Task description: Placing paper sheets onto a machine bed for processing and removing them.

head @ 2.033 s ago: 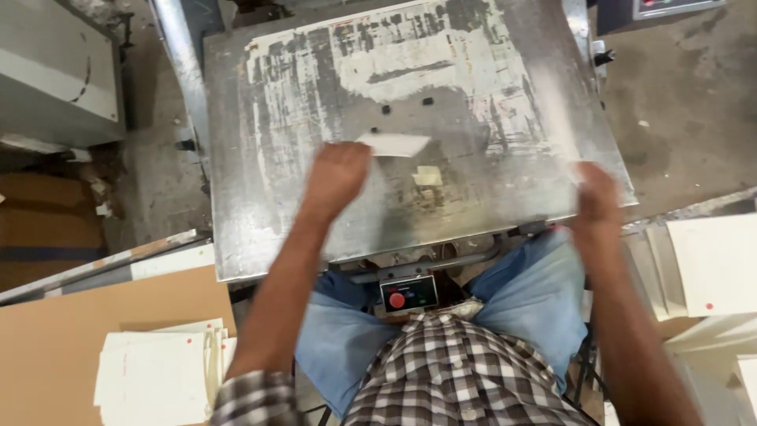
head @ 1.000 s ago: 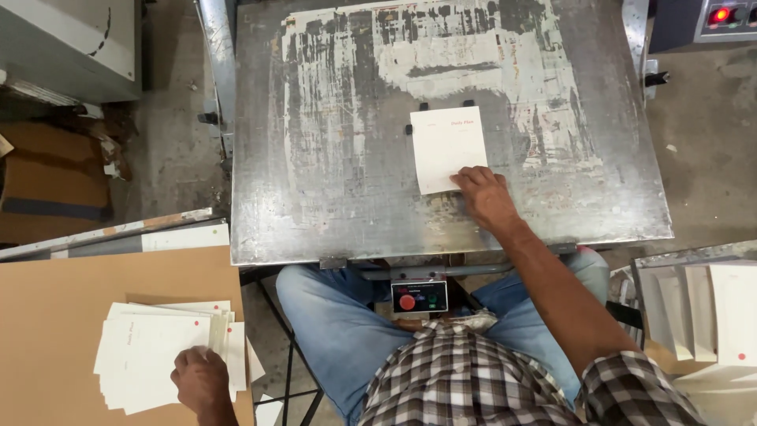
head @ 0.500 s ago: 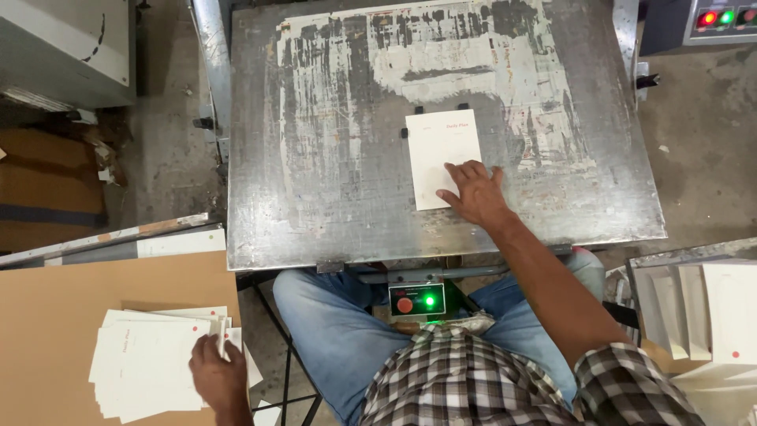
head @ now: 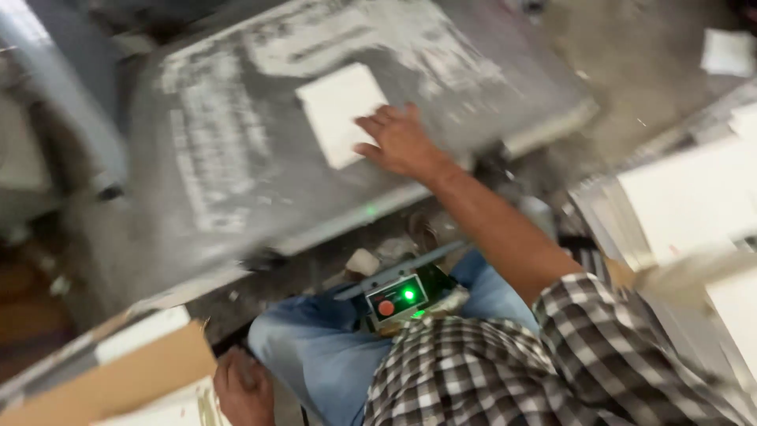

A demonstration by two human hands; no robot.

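We've got a white square paper sheet (head: 343, 113) mid-frame on a scuffed grey metal plate (head: 221, 181), plus a black-and-white checked shirt (head: 544, 363) and blue jeans (head: 315, 355) at the bottom.

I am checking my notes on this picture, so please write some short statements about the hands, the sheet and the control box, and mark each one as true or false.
1. The right hand rests on the edge of the white sheet on the metal plate. True.
2. The left hand also lies on the metal plate. False: it is low, beside the cardboard near the pale sheets there.
3. The control box shows a green light. True.
4. The white sheet is folded into a tube. False: it lies flat.
5. The person's shirt is plain white. False: it is checked.
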